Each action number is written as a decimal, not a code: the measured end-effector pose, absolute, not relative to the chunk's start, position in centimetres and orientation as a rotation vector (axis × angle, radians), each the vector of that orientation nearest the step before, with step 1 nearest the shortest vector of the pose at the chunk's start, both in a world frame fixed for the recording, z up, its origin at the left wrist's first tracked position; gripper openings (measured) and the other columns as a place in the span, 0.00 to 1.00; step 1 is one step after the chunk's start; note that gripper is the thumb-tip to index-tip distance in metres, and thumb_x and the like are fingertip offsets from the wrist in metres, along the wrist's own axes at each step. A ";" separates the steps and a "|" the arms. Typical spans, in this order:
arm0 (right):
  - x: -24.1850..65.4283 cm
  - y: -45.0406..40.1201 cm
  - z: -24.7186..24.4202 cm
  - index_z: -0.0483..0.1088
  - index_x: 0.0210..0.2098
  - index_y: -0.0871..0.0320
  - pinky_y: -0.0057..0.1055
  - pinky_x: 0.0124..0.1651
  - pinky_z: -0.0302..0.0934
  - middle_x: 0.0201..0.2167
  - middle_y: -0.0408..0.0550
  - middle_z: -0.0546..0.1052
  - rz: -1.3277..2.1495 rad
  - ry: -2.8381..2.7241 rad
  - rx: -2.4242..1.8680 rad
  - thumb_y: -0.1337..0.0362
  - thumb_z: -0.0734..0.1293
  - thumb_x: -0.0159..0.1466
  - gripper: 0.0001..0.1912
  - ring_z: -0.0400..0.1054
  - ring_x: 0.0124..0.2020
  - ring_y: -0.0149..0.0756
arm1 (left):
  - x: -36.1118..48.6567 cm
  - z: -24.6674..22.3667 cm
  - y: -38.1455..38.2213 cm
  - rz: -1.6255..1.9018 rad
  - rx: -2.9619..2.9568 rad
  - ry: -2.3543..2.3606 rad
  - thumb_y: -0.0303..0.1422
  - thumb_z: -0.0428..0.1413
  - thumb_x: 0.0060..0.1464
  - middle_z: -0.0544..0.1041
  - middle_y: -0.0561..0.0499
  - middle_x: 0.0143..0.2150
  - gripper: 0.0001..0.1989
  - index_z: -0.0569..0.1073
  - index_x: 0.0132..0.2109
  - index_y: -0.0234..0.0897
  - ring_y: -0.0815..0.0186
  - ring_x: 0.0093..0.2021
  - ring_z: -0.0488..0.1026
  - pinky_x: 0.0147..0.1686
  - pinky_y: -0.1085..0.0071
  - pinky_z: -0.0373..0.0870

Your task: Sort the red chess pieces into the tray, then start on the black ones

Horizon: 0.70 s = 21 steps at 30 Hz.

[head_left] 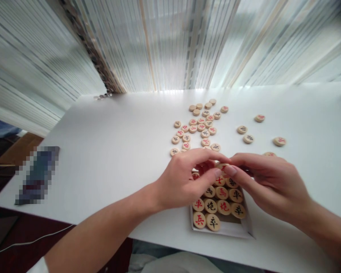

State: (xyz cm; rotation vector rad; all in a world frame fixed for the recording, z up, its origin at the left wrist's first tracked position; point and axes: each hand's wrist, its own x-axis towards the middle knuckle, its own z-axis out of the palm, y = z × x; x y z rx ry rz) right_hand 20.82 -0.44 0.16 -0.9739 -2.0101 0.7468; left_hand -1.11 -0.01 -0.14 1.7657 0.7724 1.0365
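Observation:
Both hands meet above an open white box (230, 229) near the table's front edge. Between the fingertips of my left hand (184, 180) and my right hand (275, 185) is one round wooden xiangqi piece (222, 166) with a red mark, pinched from both sides. Inside the box, pieces lie in rows with red or black characters face up, such as a black piece (210, 206) and a red piece (199, 220). A brown gap of box floor shows at the front right. My left hand hides the box's back left part.
Several loose xiangqi pieces (201, 127) are scattered on the white table (116, 151) beyond my hands, a few face down. Other pieces (248, 138) lie farther right. A blurred-out dark object (39, 176) is at the left edge. Striped string curtains (170, 45) hang behind.

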 end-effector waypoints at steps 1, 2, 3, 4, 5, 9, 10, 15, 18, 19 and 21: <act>20.8 -0.4 0.2 0.78 0.34 0.54 0.23 0.24 0.60 0.22 0.38 0.76 0.771 -2.003 -0.972 0.64 0.70 0.74 0.10 0.66 0.21 0.27 | -1.0 0.0 -0.1 1.021 1.709 0.791 0.26 0.60 0.66 0.86 0.43 0.45 0.10 0.81 0.52 0.32 0.63 0.41 0.83 0.42 0.67 0.82; 20.7 -0.4 0.3 0.77 0.34 0.55 0.23 0.25 0.61 0.23 0.39 0.76 0.797 -1.996 -0.970 0.65 0.69 0.74 0.10 0.66 0.22 0.27 | -1.0 0.1 -0.1 0.997 1.664 0.809 0.27 0.61 0.66 0.86 0.44 0.44 0.10 0.82 0.53 0.32 0.62 0.42 0.83 0.44 0.67 0.82; 20.7 -0.3 0.3 0.77 0.34 0.56 0.24 0.26 0.61 0.23 0.40 0.77 0.816 -1.990 -0.972 0.65 0.68 0.74 0.11 0.67 0.23 0.28 | -1.0 0.1 -0.2 0.987 1.624 0.830 0.28 0.62 0.66 0.86 0.44 0.44 0.10 0.82 0.53 0.32 0.61 0.42 0.84 0.43 0.68 0.82; 20.7 -0.3 0.2 0.77 0.34 0.57 0.24 0.27 0.61 0.24 0.41 0.77 0.825 -1.987 -0.980 0.65 0.68 0.74 0.11 0.67 0.23 0.28 | -0.9 0.2 -0.2 0.977 1.588 0.846 0.28 0.62 0.66 0.86 0.44 0.43 0.10 0.82 0.52 0.32 0.62 0.42 0.84 0.42 0.69 0.82; 20.6 -0.3 0.2 0.77 0.34 0.57 0.24 0.27 0.61 0.24 0.41 0.77 0.829 -1.984 -0.980 0.65 0.67 0.74 0.12 0.66 0.23 0.28 | -0.9 0.2 -0.2 0.973 1.563 0.860 0.29 0.63 0.65 0.86 0.46 0.42 0.09 0.82 0.51 0.33 0.63 0.41 0.84 0.41 0.70 0.82; 20.7 -0.2 0.1 0.77 0.34 0.59 0.25 0.27 0.61 0.24 0.42 0.78 0.836 -1.980 -0.959 0.65 0.66 0.74 0.12 0.67 0.24 0.28 | -0.9 0.1 -0.1 0.991 1.487 0.884 0.29 0.65 0.64 0.87 0.48 0.41 0.06 0.84 0.48 0.35 0.66 0.40 0.84 0.42 0.74 0.82; 20.7 -0.2 0.1 0.77 0.34 0.59 0.25 0.28 0.62 0.24 0.43 0.78 0.843 -1.980 -0.953 0.65 0.66 0.74 0.12 0.67 0.24 0.29 | -0.9 0.1 -0.1 0.989 1.473 0.891 0.30 0.65 0.65 0.87 0.49 0.41 0.05 0.84 0.47 0.35 0.66 0.41 0.85 0.42 0.74 0.82; 20.7 -0.2 0.0 0.76 0.32 0.59 0.25 0.27 0.62 0.24 0.44 0.78 0.878 -1.974 -0.947 0.63 0.67 0.74 0.14 0.66 0.23 0.29 | -0.8 0.2 -0.1 0.987 1.458 0.919 0.33 0.67 0.64 0.87 0.48 0.38 0.06 0.85 0.44 0.35 0.66 0.37 0.84 0.37 0.74 0.81; 20.7 -0.2 -0.2 0.77 0.33 0.59 0.25 0.26 0.60 0.24 0.42 0.77 0.902 -1.964 -0.969 0.61 0.71 0.73 0.12 0.65 0.23 0.29 | -0.8 0.1 -0.1 1.010 1.510 0.930 0.32 0.68 0.62 0.88 0.48 0.38 0.05 0.85 0.43 0.35 0.65 0.37 0.85 0.37 0.73 0.82; 20.7 -0.2 -0.1 0.77 0.34 0.58 0.25 0.26 0.60 0.24 0.42 0.77 0.917 -1.964 -0.981 0.60 0.72 0.72 0.11 0.65 0.23 0.29 | -0.8 0.1 -0.1 1.020 1.537 0.931 0.32 0.68 0.62 0.88 0.48 0.38 0.05 0.85 0.43 0.34 0.65 0.37 0.85 0.37 0.73 0.82; 20.8 -0.4 -0.1 0.77 0.34 0.57 0.25 0.26 0.60 0.24 0.42 0.77 0.932 -1.966 -1.006 0.60 0.73 0.72 0.11 0.65 0.23 0.29 | -0.8 0.1 -0.1 1.044 1.587 0.933 0.32 0.66 0.63 0.88 0.48 0.37 0.05 0.85 0.42 0.34 0.65 0.36 0.84 0.37 0.72 0.81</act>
